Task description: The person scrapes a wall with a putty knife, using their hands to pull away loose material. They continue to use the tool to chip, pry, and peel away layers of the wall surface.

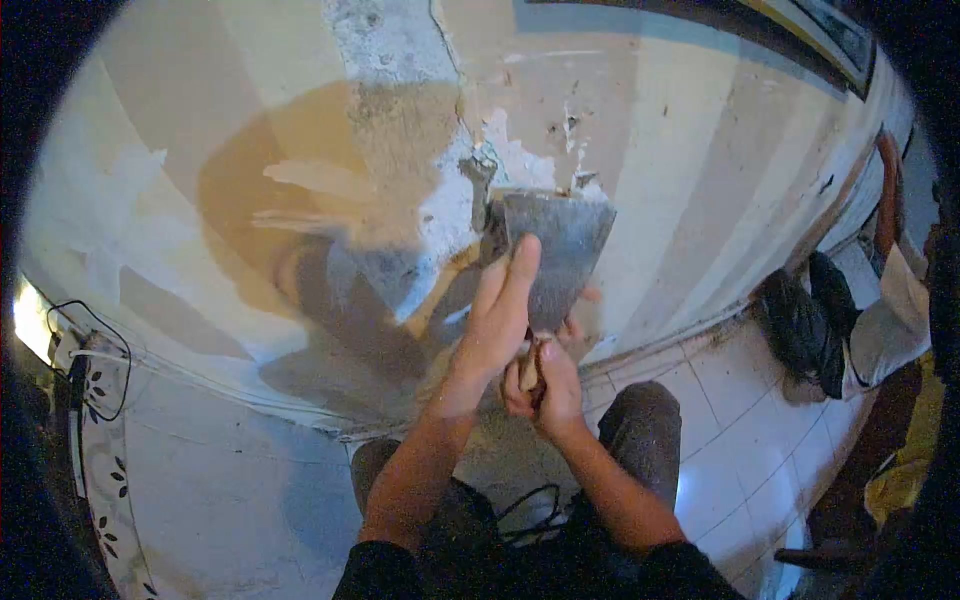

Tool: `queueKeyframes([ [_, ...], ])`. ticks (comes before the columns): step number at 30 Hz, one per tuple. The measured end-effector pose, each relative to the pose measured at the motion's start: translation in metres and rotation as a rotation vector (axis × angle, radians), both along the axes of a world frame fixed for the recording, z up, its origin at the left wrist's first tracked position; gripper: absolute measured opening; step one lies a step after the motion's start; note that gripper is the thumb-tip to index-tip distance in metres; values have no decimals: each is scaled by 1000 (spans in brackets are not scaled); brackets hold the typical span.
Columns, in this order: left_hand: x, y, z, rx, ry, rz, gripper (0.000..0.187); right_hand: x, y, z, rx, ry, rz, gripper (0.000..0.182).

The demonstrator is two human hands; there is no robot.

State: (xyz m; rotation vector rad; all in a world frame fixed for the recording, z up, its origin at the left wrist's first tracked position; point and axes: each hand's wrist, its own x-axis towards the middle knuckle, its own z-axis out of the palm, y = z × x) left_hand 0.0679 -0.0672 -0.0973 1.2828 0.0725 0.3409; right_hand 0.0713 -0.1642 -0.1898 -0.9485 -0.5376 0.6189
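A wide metal scraper blade (562,250) stands with its broad edge against the striped wall (680,170), where the paint is chipped. My right hand (548,385) is closed round the scraper's handle just below the blade. On the blade's left side lies my left hand (503,310), its thumb resting on the metal and its other fingers partly hidden behind. Bare white and grey plaster (445,205) shows to the left of the blade, with a dark gouge (478,178) beside its upper left corner.
A co-worker in light clothing (888,320) is at the right, near dark bags or cloth (805,310). A picture frame (815,40) hangs at upper right. Cables (120,370) and a bright lamp (32,320) are at far left. White floor tiles (720,400) run below the wall.
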Motion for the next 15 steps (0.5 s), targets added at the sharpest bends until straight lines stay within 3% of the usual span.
queueKeyframes([
  [6,22,-3,-17,100,60,87,56,19,-10,-11,-52,96,-1,50],
  [9,33,1,-18,438,-119,536,54,25,-5,2,-102,100,10,49],
  [10,34,2,-14,436,-123,542,54,28,-3,9,-104,93,15,49],
  [12,27,5,4,199,150,406,50,28,4,18,-83,-101,-44,47],
  [15,33,-5,-14,290,69,494,48,25,-7,8,-163,-140,-115,46],
])
